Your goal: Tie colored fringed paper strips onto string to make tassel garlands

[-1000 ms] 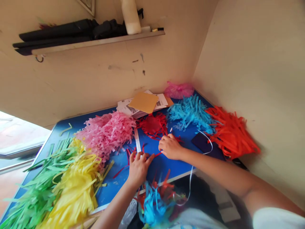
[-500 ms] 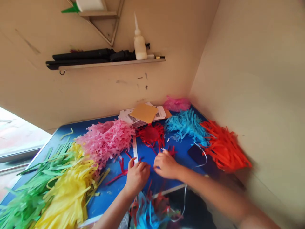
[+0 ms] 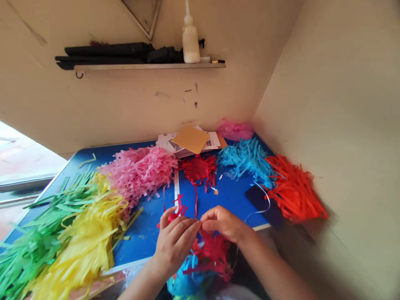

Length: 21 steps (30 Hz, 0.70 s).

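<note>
My left hand and my right hand meet fingertip to fingertip above the table's front edge, both closed in a pinch. Red fringed tissue paper hangs below their fingers, and more red strips poke out past the left hand. The exact spot they pinch is too small to make out. Beneath lies a bundle with blue fringe, partly hidden by my forearms. Another piece of red fringe rests on the blue table beyond the hands.
Green, yellow and pink fringe heap up at left. Light-blue and orange-red fringe lie at right, near a dark flat object and white string. Papers sit behind; a shelf holds a bottle.
My hands have come together, lower and nearer to me, and the red fringe now hangs bunched beneath them. Red strips left of the hands on the table have been drawn in. The view has tilted down.
</note>
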{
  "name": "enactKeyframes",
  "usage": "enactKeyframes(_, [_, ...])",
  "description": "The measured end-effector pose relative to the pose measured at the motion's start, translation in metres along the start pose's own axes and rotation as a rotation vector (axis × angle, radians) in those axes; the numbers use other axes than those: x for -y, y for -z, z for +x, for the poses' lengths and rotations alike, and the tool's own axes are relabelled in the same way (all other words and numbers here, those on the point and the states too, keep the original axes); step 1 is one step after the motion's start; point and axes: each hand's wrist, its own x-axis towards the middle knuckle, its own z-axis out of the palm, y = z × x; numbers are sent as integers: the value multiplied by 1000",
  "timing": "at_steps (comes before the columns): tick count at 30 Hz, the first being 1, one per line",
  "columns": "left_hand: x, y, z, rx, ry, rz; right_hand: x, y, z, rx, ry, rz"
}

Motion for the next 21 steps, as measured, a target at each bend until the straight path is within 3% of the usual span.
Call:
enactKeyframes(3, [-1, -5, -4, -18, 88, -39, -4, -2, -1, -41, 8, 19])
enactKeyframes(9, [-13, -17, -13, -93, 459, -246, -17, -18, -1, -236, 132, 170])
enactKeyframes(14, [-21, -20, -19, -133, 619, -430, -16, -31, -5, -234, 273, -4])
enactKeyframes(17, [-15, -15, -21, -190, 752, -502, -8, -10, 9, -275, 314, -283])
enactKeyframes(19, [-12, -10, -20, -292, 992, -650, 1, 21, 29, -478, 292, -634])
enactKeyframes(20, [-11, -7, -18, -354, 1133, -770, 6, 40, 42, -664, 227, -882])
enactKeyframes(21, [-11, -6, -15, -413, 1260, -906, 11, 59, 54, -761, 193, -961])
